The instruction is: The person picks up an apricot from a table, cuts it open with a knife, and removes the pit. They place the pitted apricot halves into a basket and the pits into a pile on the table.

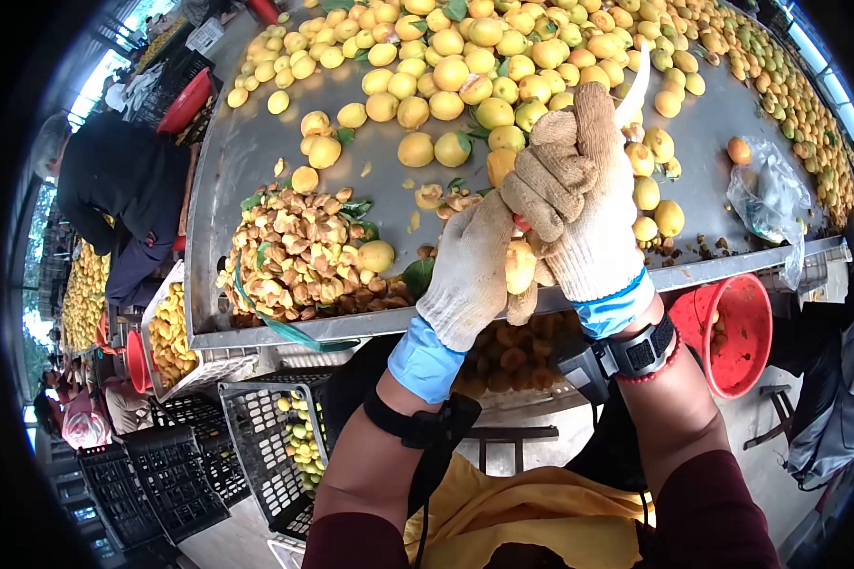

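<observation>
My right hand (584,194), in a knitted work glove over a blue disposable one, is closed round a knife whose pale curved blade (638,90) points up and away; most of its handle is hidden. My left hand (474,261), gloved the same way, is closed on a yellow apricot (520,266) that shows between the two hands. The hands touch each other above the front edge of the metal table (380,204). Left of them lies a heap of brownish cut scraps or pits (294,251). Whole apricots (451,71) are piled just beyond.
A clear plastic bag (770,194) lies at the table's right. Below the edge are a red bucket (726,337), a basket of apricot halves (512,356), and a black crate (266,436) with fruit. A person in dark clothes (128,180) bends at the left.
</observation>
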The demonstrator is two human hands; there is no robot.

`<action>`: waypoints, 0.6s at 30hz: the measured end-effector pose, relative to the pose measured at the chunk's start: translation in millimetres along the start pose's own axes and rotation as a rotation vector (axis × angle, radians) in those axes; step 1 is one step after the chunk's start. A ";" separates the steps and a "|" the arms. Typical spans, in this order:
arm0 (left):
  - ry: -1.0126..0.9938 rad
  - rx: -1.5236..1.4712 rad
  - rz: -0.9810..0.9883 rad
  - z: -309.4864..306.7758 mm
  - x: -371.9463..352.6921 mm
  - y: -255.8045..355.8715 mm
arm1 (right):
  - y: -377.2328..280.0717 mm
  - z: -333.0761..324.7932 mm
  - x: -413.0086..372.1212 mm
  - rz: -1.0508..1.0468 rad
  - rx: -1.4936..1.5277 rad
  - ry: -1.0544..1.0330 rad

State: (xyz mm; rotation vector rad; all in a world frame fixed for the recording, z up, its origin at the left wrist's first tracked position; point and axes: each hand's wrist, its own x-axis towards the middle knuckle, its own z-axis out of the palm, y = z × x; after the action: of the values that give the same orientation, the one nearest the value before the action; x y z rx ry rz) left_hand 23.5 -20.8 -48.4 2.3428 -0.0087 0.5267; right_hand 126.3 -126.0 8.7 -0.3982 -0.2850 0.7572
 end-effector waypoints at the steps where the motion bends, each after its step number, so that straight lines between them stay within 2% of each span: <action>1: 0.027 0.083 0.079 -0.2 0.2 3.2 | -0.1 0.1 0.5 -0.006 0.011 0.037; 2: 0.025 0.085 0.081 4.3 -1.6 0.8 | 0.3 -0.6 0.3 -0.007 0.014 0.036; 4: -0.003 -0.297 -0.161 13.4 -2.5 -2.6 | 0.1 -3.5 -0.1 0.005 0.005 0.086; 8: -0.013 -0.314 -0.150 4.4 -1.3 6.5 | -3.9 -5.1 0.7 0.014 0.018 0.064; 10: 0.048 0.083 0.164 4.9 7.3 -1.5 | -7.4 0.8 0.5 0.021 0.039 0.161; 11: 0.047 0.082 0.169 3.9 9.3 -1.2 | -8.0 1.8 0.5 0.017 0.038 0.160; 14: 0.181 -0.201 -0.194 3.6 15.6 -0.4 | -6.7 23.0 -2.8 0.024 -0.015 0.286; 15: 0.181 -0.201 -0.192 2.5 15.5 1.0 | -11.9 32.8 -4.8 0.022 -0.016 0.285; 17: 0.227 -0.356 -0.139 -14.4 17.2 22.8 | -18.3 49.2 -8.5 -0.176 -0.268 0.200; 18: 0.206 -1.104 -0.517 -15.6 15.8 28.6 | -23.0 58.0 -12.8 -0.228 -0.357 0.192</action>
State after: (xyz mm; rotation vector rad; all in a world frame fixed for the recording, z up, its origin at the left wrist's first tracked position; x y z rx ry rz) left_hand 27.7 -29.3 -13.4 1.1412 0.3134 0.3521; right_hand 108.8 -136.0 69.0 -0.7580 -0.2798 0.4384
